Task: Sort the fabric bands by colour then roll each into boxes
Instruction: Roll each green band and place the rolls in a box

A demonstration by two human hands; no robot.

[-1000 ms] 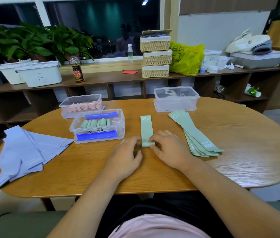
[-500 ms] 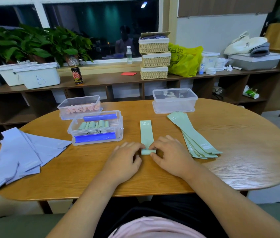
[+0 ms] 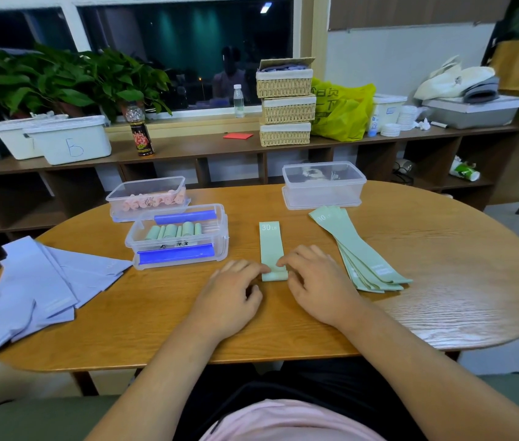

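Your arms are bare from your left hand and your right hand back as far as you can see. Behind your hands, close to you, you wear a pink top and black trousers.

Soft, fairly dim indoor light comes from overhead; a lamp's reflection shows in the dark window. A pale sheen lies across the bench at its right end. Wide-angle distortion bends the edges, and the lavender bands look slightly smeared.
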